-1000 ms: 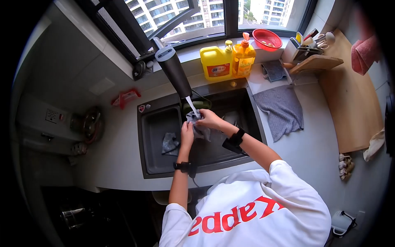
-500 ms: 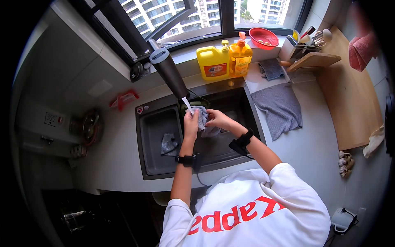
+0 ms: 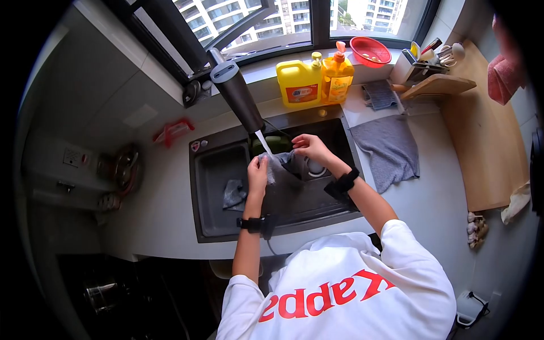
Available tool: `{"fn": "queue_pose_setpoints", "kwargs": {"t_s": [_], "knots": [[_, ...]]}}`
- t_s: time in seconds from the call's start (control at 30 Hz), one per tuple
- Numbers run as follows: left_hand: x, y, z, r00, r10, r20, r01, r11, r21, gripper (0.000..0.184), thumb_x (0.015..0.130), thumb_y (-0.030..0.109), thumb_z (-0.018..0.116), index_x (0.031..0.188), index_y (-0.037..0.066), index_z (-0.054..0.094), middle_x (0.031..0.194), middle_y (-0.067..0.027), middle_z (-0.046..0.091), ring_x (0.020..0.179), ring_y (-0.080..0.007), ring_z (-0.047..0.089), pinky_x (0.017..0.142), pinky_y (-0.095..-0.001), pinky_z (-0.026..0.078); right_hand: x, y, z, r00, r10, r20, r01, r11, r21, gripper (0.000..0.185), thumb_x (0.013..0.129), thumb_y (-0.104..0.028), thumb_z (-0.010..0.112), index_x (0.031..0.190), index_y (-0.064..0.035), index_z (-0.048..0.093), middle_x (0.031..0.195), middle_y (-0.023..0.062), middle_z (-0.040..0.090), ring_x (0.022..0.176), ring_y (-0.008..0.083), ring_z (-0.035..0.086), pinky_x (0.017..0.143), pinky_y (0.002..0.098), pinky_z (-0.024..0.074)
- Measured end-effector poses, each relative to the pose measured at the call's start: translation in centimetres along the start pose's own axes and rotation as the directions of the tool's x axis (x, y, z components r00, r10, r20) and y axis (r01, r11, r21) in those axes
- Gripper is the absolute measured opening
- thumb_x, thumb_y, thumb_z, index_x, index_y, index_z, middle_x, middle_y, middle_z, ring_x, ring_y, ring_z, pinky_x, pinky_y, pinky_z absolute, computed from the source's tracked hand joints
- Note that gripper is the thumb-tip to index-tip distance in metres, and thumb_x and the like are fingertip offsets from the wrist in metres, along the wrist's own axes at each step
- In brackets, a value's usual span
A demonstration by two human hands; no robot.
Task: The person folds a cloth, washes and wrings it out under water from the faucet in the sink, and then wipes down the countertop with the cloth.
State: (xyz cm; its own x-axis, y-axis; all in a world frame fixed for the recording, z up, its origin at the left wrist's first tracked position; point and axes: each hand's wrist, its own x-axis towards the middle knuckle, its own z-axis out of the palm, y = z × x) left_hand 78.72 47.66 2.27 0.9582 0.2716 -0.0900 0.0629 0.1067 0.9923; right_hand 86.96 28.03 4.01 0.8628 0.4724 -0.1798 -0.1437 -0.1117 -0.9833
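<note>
Daylight from window above; black vignette, fisheye-bent edges, left side dim.

White tee (image 3: pixel 340 272) w/ red "Kappa" lettering (image 3: pixel 326 294), blk band on ea. wrist.

Mid-frame, the person's left hand (image 3: pixel 258 174) holds a grey cloth (image 3: pixel 273 169) under the running faucet (image 3: pixel 237 97), over the sink (image 3: pixel 289 204), the right hand (image 3: pixel 311 148) at its edge; a red basket (image 3: pixel 369 52) sits upper right
</note>
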Motion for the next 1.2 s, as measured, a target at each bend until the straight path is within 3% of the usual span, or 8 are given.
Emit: {"fn": "queue_pose_setpoints", "kwargs": {"t_s": [0.13, 0.27, 0.43, 0.53, 0.8, 0.87, 1.0, 1.2], "knots": [[-0.7, 0.5, -1.6, 1.0, 0.012, 0.0, -0.012, 0.996, 0.091, 0.015, 0.091, 0.015, 0.052, 0.087, 0.001, 0.056, 0.078, 0.0021, 0.054, 0.069, -0.0035, 0.046, 0.062, -0.0196, 0.039, 0.4, -0.8, 3.4, 0.982, -0.111, 0.15, 0.104, 0.993, 0.054, 0.038, 0.069, 0.007, 0.061, 0.106, -0.0003, 0.058, 0.096, 0.0068, 0.06, 0.085, 0.0121, 0.057, 0.077, 0.0226, 0.0465], [-2.2, 1.6, -2.5, 0.999, 0.046, -0.023, -0.041, 0.985, 0.17, 0.014, 0.09, 0.014, 0.052, 0.083, 0.002, 0.055, 0.076, 0.0025, 0.053, 0.069, -0.0032, 0.044, 0.062, -0.0198, 0.039, -0.1, -2.3, 4.4, 0.986, -0.06, 0.155, 0.046, 0.995, 0.093, 0.038, 0.068, 0.011, 0.058, 0.104, 0.0002, 0.058, 0.095, 0.0055, 0.059, 0.086, 0.0111, 0.055, 0.079, 0.0227, 0.046], [-3.5, 2.5, -3.3, 0.997, 0.053, -0.054, -0.043, 0.984, 0.171, 0.016, 0.089, 0.013, 0.053, 0.081, -0.001, 0.052, 0.072, 0.0018, 0.049, 0.066, -0.0047, 0.042, 0.058, -0.0216, 0.037, 0.3, -3.1, 3.8, 0.984, -0.098, 0.151, 0.079, 0.989, 0.127, 0.034, 0.072, 0.01, 0.057, 0.104, -0.0001, 0.057, 0.091, 0.0034, 0.057, 0.086, 0.0097, 0.055, 0.078, 0.0222, 0.0468], [-3.1, 1.9, -4.0, 0.995, 0.073, -0.068, -0.057, 0.976, 0.209, 0.016, 0.088, 0.013, 0.054, 0.081, -0.002, 0.052, 0.071, 0.0007, 0.05, 0.066, -0.0053, 0.042, 0.059, -0.0222, 0.038, 0.3, -3.4, 4.2, 0.976, -0.144, 0.164, 0.115, 0.977, 0.178, 0.034, 0.067, 0.01, 0.058, 0.1, 0.0006, 0.058, 0.089, 0.0038, 0.058, 0.083, 0.0107, 0.055, 0.076, 0.0226, 0.0465], [-4.4, 3.6, -2.6, 0.997, 0.077, 0.029, -0.083, 0.926, 0.369, 0.019, 0.088, 0.014, 0.053, 0.079, -0.002, 0.049, 0.065, -0.0025, 0.045, 0.063, -0.0064, 0.038, 0.056, -0.0249, 0.037, -0.6, -4.1, 5.3, 0.966, -0.161, 0.205, 0.118, 0.972, 0.205, 0.033, 0.07, 0.008, 0.058, 0.102, 0.001, 0.057, 0.089, 0.0036, 0.057, 0.082, 0.0097, 0.055, 0.076, 0.0213, 0.0463], [-4.5, 2.6, -2.5, 0.996, 0.077, 0.033, -0.084, 0.932, 0.353, 0.018, 0.087, 0.014, 0.053, 0.079, -0.002, 0.049, 0.064, -0.0015, 0.044, 0.062, -0.0063, 0.037, 0.055, -0.0248, 0.035, -0.5, -4.1, 5.0, 0.977, -0.1, 0.19, 0.065, 0.981, 0.185, 0.033, 0.073, 0.008, 0.059, 0.104, 0.0002, 0.056, 0.091, 0.0032, 0.057, 0.085, 0.0095, 0.055, 0.079, 0.0217, 0.046], [-4.3, 2.3, -2.0, 0.997, 0.038, 0.068, -0.057, 0.951, 0.304, 0.015, 0.089, 0.012, 0.052, 0.082, 0.0, 0.053, 0.071, 0.0029, 0.046, 0.067, -0.0034, 0.039, 0.059, -0.0199, 0.035, 0.7, -2.2, 4.4, 0.973, -0.172, 0.152, 0.154, 0.981, 0.122, 0.033, 0.071, 0.009, 0.056, 0.103, 0.0004, 0.057, 0.089, 0.0044, 0.059, 0.082, 0.0098, 0.056, 0.076, 0.0221, 0.0462], [-3.7, 1.5, -0.3, 0.997, 0.026, 0.067, -0.044, 0.962, 0.271, 0.013, 0.089, 0.011, 0.052, 0.081, -0.001, 0.053, 0.07, 0.0032, 0.047, 0.066, -0.0036, 0.04, 0.059, -0.0206, 0.036, 4.1, -1.8, 5.1, 0.925, -0.34, 0.169, 0.377, 0.87, -0.318, 0.032, 0.069, 0.01, 0.051, 0.099, 0.0036, 0.059, 0.079, 0.0098, 0.062, 0.074, 0.013, 0.058, 0.07, 0.0256, 0.0466]]}}
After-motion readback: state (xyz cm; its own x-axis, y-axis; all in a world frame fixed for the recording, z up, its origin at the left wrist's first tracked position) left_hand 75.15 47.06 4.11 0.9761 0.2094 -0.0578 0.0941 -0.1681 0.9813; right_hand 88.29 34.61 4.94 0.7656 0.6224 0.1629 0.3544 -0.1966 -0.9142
